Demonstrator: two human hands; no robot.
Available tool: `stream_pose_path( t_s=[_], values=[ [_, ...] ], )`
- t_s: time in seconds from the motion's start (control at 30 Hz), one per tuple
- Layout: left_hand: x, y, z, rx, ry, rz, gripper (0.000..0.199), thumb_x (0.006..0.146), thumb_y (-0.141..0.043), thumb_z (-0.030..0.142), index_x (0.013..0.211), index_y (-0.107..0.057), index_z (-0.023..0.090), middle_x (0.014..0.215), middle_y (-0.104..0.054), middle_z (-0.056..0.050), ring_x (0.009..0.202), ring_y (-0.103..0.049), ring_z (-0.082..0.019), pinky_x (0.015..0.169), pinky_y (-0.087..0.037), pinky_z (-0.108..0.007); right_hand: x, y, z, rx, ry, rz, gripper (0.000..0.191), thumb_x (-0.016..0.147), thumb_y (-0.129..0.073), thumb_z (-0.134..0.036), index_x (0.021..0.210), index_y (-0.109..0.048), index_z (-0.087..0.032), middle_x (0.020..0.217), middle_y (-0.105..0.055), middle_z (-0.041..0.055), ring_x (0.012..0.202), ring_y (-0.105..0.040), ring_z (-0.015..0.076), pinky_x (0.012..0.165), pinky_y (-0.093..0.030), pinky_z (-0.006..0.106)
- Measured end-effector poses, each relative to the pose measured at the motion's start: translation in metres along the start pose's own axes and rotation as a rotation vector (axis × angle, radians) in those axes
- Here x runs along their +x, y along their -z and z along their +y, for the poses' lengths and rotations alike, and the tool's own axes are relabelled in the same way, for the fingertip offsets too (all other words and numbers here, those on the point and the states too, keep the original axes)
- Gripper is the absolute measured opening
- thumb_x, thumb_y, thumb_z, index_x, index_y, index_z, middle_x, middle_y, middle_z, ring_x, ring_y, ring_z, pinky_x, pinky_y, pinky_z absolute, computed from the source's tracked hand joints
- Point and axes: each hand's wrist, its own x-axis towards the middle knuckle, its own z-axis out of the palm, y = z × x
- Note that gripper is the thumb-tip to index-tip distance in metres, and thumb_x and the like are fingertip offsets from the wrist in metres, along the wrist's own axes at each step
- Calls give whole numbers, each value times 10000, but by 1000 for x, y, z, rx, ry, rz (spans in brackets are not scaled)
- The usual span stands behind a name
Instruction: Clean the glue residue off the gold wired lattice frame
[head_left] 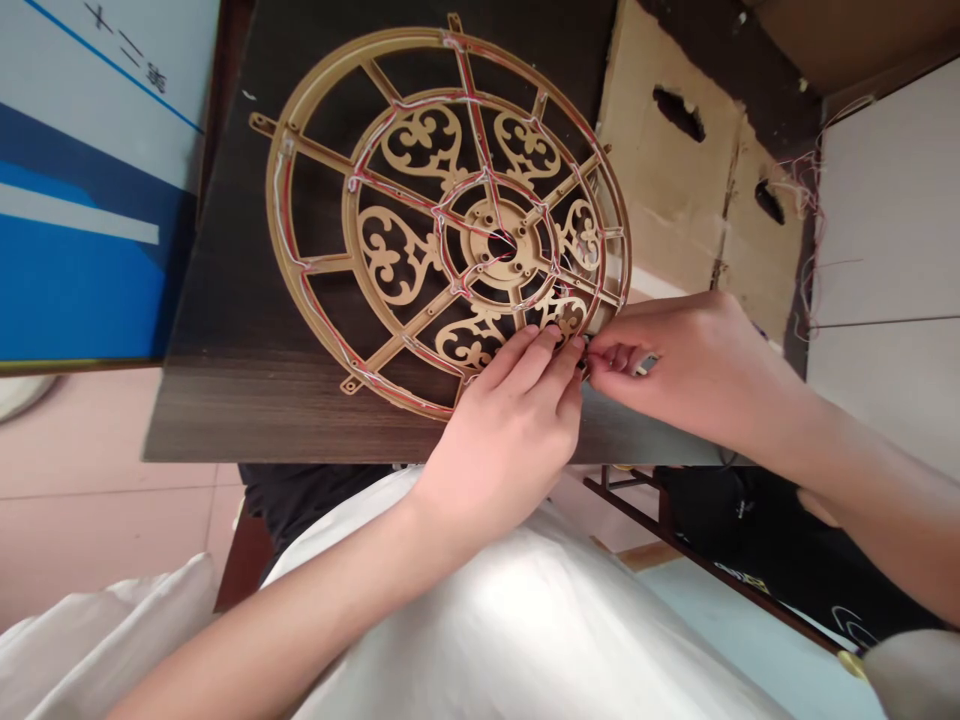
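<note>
A gold round lattice frame (349, 215) with spokes, scrollwork and a central hub lies on the dark wooden table. Red and white wires (405, 185) run along its rings and spokes. My left hand (517, 420) is closed over the lower right rim, its fingers side by side and its thumb hidden. Just beside its fingertips, my right hand (660, 350) pinches a small object (645, 364) at the rim. Only a pale grey end of it sticks out of the fist; its kind cannot be made out. A small dark part shows between the two hands.
Cardboard (667, 180) with torn holes lies at the right of the dark table (240, 400). Loose thin wires (808, 230) hang beyond it, near a white panel (892, 200). A blue and white board (90, 200) stands at the left. White cloth (510, 620) covers the lap.
</note>
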Motion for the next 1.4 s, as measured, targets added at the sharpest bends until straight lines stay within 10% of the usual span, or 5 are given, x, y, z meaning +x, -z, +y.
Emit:
stream_pose_path(
  t_s=[0.63, 1.4],
  values=[
    [-1, -1, 1, -1, 2, 10, 342, 966, -597, 97, 1261, -738, -7, 1366, -725, -161, 1317, -636, -299, 1234, -476, -434, -14, -22, 4, -231, 256, 207, 364, 1039, -463, -135, 707, -572, -236, 671, -591, 17, 580, -542, 169, 550, -375, 348],
    [0, -1, 0, 11, -7, 5, 346, 963, -609, 106, 1263, -739, -8, 1363, -725, -164, 1305, -637, -302, 1238, -465, -436, -8, -8, 9, -55, 163, 158, 215, 909, -603, -109, 729, -711, -154, 662, -701, -2, 597, -663, 129, 601, -479, 265]
  ],
)
